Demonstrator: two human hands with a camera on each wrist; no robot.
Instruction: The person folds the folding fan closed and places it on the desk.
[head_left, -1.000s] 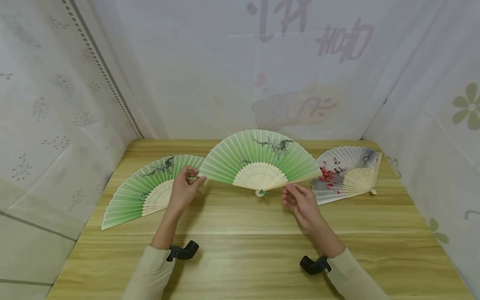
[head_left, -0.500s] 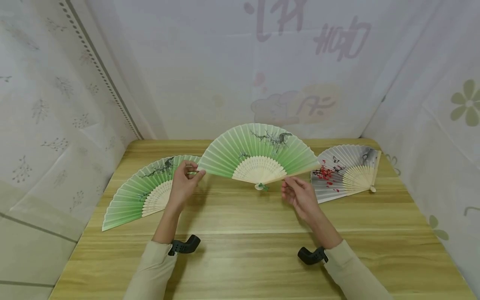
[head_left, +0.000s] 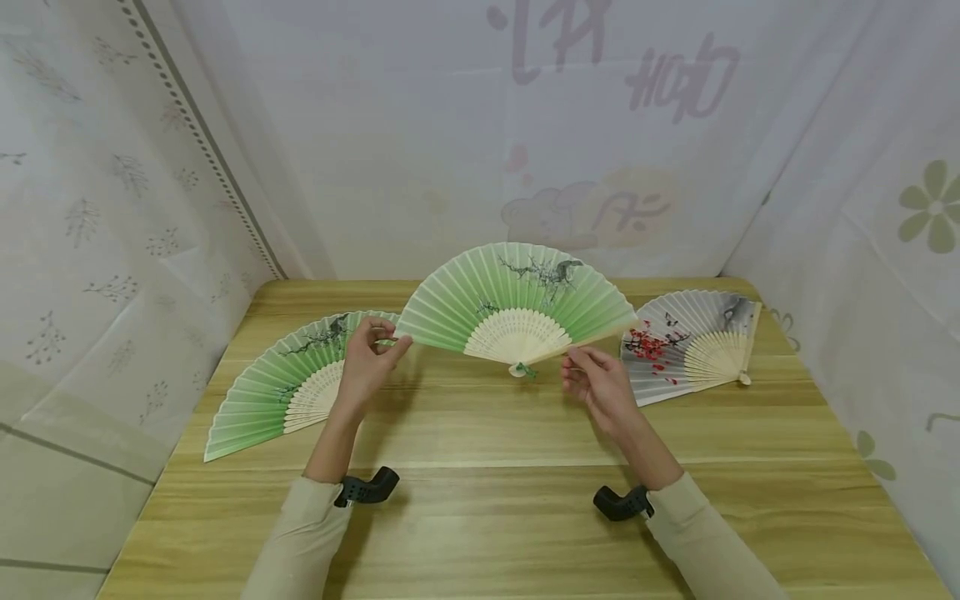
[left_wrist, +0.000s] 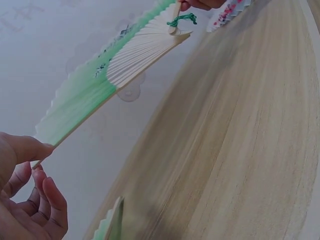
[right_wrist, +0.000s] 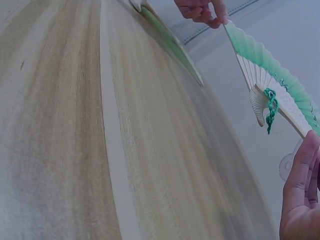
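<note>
A green folding fan [head_left: 517,287], spread wide with a dark branch print and pale ribs, is held up off the table between both hands. At its left corner my left hand [head_left: 367,362] pinches the edge between thumb and fingers. My right hand [head_left: 603,387] pinches the right outer rib, partway along it. From the fan's pivot hangs a green cord [right_wrist: 271,107]. Behind the left hand a second green fan [head_left: 270,387] lies spread on the table, partly covered by that hand. To the right lies a grey fan [head_left: 660,346] with red blossoms, its left edge close behind the held fan.
The wood-grain table [head_left: 480,500] runs beneath both arms. A white printed curtain [head_left: 420,150] hangs at its back, and others stand at both sides. Each wrist carries a black camera mount, such as the left mount [head_left: 369,486].
Both hands have raised the held green fan slightly, and it stays spread. The two fans on the table have not moved.
</note>
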